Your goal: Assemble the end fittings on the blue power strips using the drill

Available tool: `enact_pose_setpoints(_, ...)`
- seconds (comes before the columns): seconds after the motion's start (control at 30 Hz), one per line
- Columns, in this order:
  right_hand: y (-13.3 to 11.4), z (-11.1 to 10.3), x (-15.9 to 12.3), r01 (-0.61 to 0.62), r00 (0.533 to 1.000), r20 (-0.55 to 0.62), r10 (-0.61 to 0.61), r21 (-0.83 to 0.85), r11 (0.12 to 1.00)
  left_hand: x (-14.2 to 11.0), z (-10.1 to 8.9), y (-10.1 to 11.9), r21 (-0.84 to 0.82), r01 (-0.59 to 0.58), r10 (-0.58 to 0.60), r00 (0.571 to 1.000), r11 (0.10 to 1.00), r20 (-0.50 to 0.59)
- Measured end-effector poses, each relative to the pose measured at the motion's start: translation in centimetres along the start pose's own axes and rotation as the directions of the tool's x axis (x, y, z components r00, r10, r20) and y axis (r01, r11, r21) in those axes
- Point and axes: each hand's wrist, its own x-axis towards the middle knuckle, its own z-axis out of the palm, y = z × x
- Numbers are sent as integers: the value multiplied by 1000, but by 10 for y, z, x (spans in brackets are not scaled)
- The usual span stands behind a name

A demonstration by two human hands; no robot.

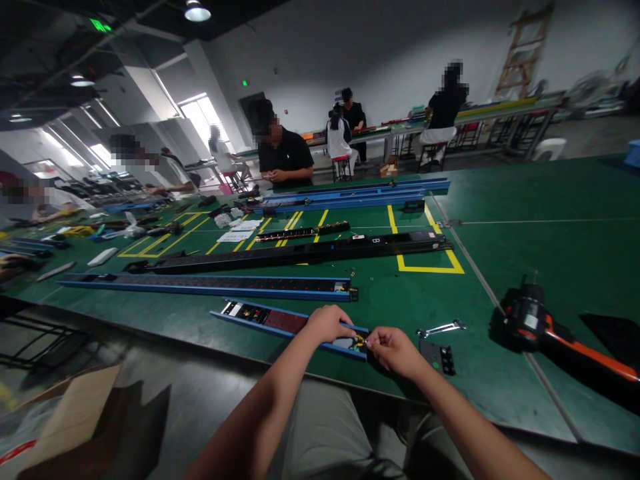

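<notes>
A short blue metal channel [280,328] with dark and reddish modules inside lies along the near edge of the green table. My left hand [330,324] is closed over its right part, with the fingers reaching to the yellow wires [359,341] near its end. At that end my right hand [395,349] pinches something too small to make out, close beside the wires. To the right of it lie a wrench [441,329] and a small black part with round holes [440,359].
Longer strips, one blue [210,285] and one black [300,252], lie beyond. A cordless screwdriver [530,320] with an orange-striped handle rests at right. Papers [240,231] lie mid-table. A person [285,157] works across the table. A cardboard box [75,420] stands at lower left.
</notes>
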Motion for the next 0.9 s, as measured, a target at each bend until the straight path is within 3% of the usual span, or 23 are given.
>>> enact_pose_setpoints(0.47, -8, 6, 9, -77, 996, -41, 78, 14, 997, 6, 7, 12, 169, 78, -58, 991, 983, -120)
enact_pose_setpoints(0.77, -10, 21, 10, -133, 966, -222, 130, 0, 991, 9, 11, 11, 155, 71, -46, 986, 985, -159)
enact_pose_setpoints(0.9, -7, 21, 8, -133, 969, -206, 136, 28, 991, -1, 6, 18, 132, 62, -33, 977, 989, -209)
